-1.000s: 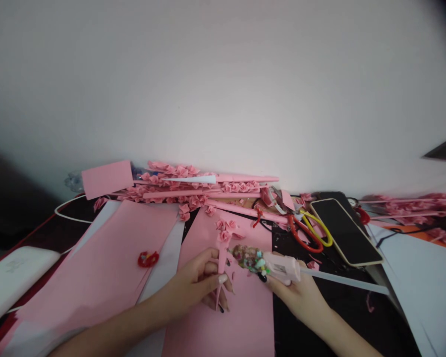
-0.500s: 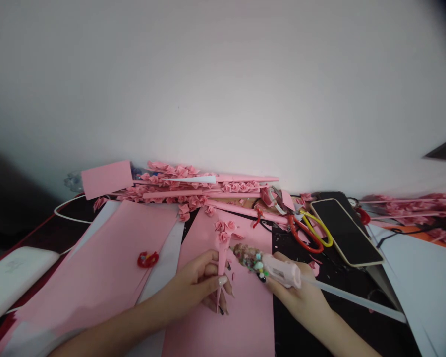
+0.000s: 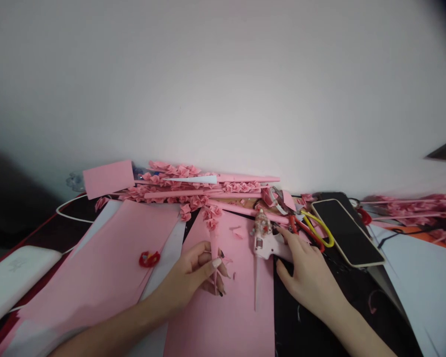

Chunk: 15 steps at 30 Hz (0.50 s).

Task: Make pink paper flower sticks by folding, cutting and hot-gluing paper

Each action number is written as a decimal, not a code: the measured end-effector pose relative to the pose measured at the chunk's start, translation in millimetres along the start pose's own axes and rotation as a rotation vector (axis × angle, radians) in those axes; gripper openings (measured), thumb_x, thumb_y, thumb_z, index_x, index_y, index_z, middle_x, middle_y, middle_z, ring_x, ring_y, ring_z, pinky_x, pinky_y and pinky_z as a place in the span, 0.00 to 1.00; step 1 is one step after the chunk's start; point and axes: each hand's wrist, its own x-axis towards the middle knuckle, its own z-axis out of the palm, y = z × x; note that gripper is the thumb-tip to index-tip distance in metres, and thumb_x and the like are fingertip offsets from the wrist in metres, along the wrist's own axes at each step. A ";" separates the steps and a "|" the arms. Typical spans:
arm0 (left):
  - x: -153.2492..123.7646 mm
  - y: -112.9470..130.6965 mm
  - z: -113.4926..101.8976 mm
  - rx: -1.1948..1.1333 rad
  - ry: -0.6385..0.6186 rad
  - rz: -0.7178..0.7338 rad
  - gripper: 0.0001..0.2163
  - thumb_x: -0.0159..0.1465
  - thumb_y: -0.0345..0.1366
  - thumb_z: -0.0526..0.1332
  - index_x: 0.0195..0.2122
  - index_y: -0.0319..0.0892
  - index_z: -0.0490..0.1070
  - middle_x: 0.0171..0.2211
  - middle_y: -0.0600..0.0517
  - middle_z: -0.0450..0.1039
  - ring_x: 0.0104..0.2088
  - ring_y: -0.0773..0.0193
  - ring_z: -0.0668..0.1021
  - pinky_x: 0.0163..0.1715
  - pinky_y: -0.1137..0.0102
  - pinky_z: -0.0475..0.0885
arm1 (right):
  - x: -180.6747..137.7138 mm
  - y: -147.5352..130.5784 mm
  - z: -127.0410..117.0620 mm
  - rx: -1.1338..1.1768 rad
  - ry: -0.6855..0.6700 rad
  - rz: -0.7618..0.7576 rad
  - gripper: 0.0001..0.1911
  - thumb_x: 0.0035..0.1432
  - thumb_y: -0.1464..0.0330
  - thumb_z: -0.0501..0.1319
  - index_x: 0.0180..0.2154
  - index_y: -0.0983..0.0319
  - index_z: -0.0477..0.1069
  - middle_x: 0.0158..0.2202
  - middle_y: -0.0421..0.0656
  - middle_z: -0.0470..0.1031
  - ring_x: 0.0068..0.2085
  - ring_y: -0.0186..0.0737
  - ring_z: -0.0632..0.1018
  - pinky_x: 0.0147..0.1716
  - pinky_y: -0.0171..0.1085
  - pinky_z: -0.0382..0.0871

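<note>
My left hand [image 3: 204, 270] is closed on a pink paper flower stem [image 3: 214, 240], thumb against the fingers. The stem stands roughly upright, narrow end down, with several small folded roses [image 3: 211, 215] clustered at its top. A pale pink glue gun [image 3: 267, 245] lies on its side, its nozzle end covered with coloured beads and a clear glue stick [image 3: 257, 287] poking out of its back. My right hand [image 3: 306, 267] is at the glue gun's handle, fingers stretched out and thumb apart from it. Small pink paper scraps [image 3: 238, 232] lie between the hands.
A pink sheet [image 3: 223, 327] lies beneath my hands, with more pink sheets [image 3: 107, 253] to the left. Finished paper flowers [image 3: 178, 171] are piled along the wall. Red-and-yellow-handled scissors [image 3: 319, 228] and a phone [image 3: 349, 233] lie right; a white device [image 3: 22, 277] sits left.
My right hand has lowered the glue gun onto the sheet, turned its nozzle away from me, and loosened its fingers. My left hand has moved the flower stem slightly left and up.
</note>
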 end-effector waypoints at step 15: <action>2.0 0.4 -7.5 -0.044 0.326 0.233 0.08 0.65 0.40 0.56 0.33 0.42 0.63 0.31 0.55 0.69 0.30 0.69 0.73 0.34 0.72 0.71 | 44.8 -43.2 -17.5 0.330 -0.050 -0.210 0.11 0.57 0.75 0.56 0.42 0.61 0.71 0.39 0.47 0.71 0.41 0.44 0.73 0.40 0.42 0.68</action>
